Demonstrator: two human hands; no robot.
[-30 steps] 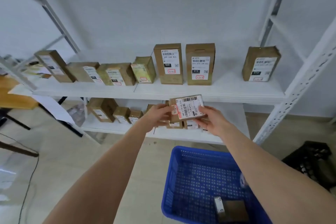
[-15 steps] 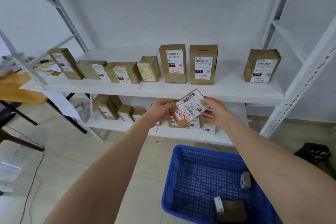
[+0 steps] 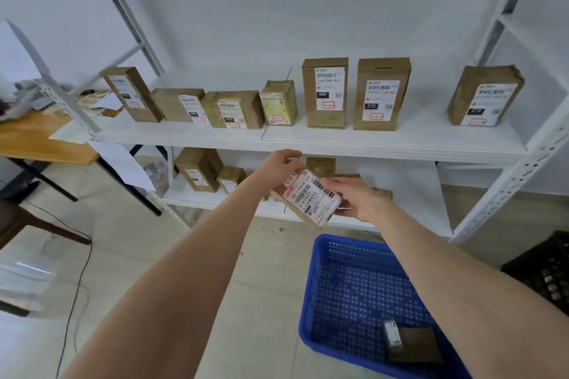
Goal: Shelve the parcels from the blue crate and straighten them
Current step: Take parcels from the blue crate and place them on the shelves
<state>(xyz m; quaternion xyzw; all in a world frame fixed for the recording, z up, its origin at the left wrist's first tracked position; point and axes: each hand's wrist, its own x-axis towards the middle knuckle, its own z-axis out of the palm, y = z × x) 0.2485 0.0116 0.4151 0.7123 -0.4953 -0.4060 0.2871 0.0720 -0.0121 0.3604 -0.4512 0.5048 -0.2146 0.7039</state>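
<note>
A small brown parcel with a white barcode label is tilted in the air in front of the lower shelf. My left hand pinches its upper left corner and my right hand holds its right side. The blue crate stands on the floor below, with one dark flat parcel lying in its near right corner. The white upper shelf carries several labelled brown parcels, some upright, the leftmost leaning. More parcels stand on the lower shelf, partly hidden behind my hands.
A gap lies between two upright parcels on the upper shelf's right side. A wooden table with clutter stands at the left. A black crate sits on the floor at the right. A cable trails across the floor.
The parcel has rotated further, its label now steeply tilted, and sits slightly lower in front of the lower shelf. Both hands kept hold of it.
</note>
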